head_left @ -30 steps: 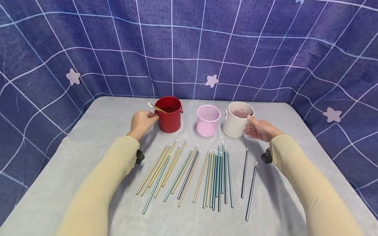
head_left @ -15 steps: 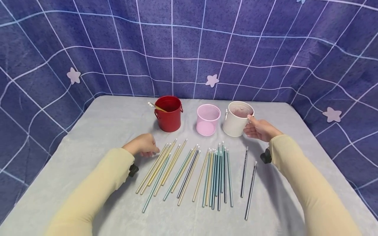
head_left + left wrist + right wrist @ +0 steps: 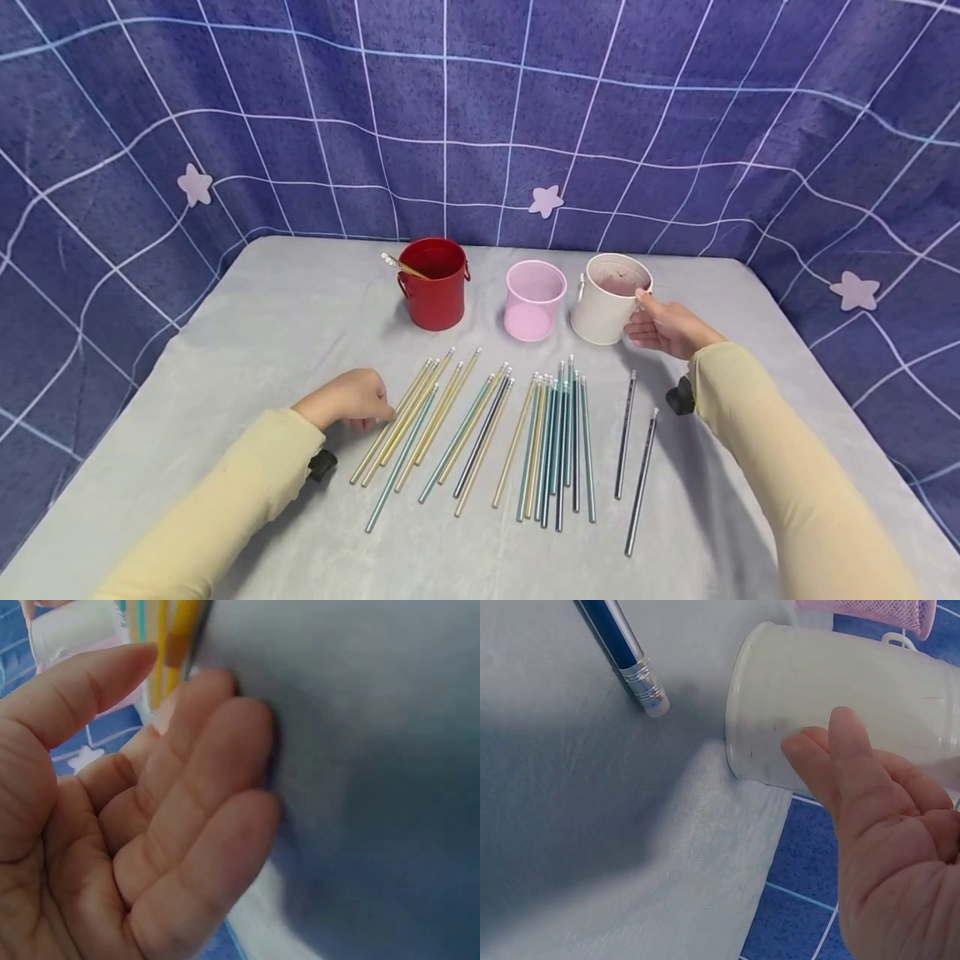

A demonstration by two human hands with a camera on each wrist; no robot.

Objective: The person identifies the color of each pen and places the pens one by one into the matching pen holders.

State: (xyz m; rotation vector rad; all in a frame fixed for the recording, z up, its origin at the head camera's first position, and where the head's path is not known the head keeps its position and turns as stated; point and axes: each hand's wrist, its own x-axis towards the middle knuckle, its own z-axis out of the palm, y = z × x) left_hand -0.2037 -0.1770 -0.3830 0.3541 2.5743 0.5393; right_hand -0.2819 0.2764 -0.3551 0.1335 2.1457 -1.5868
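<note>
Here, the left hand (image 3: 354, 397) is at the slim gold pencils (image 3: 371, 452) while the right hand (image 3: 670, 327) holds the round cream metal pail (image 3: 596, 317)

Head view: the gold pencils lie left of the middle of the grey-covered tabletop (image 3: 247, 333), eraser ends toward its far edge, a glossy teal pencil (image 3: 402, 458) among them. Near that edge stand, left to right, a red metal pail (image 3: 437, 304) with gold pencils leaning in it, a pink mesh cup (image 3: 531, 321) and the cream pail. Coming from the outer side for the leftmost shaft alone seems best. The left arm (image 3: 210, 508) slants in from the near left corner, wrist low; the right arm (image 3: 795, 475) reaches from the near right corner.

Left wrist view: the fingers are half curled, thumb apart, with no pencil visibly gripped; whether a tip touches one I cannot tell. Pinching with thumb and forefinger only should spare the neighbours.

Right wrist view: most fingers lie nearly straight along the cream wall, though the head view shows the thumb over the rim, seemingly a light pinch. That should be enough to steady it. A dark blue pencil (image 3: 615, 637) lies near its base.
</note>
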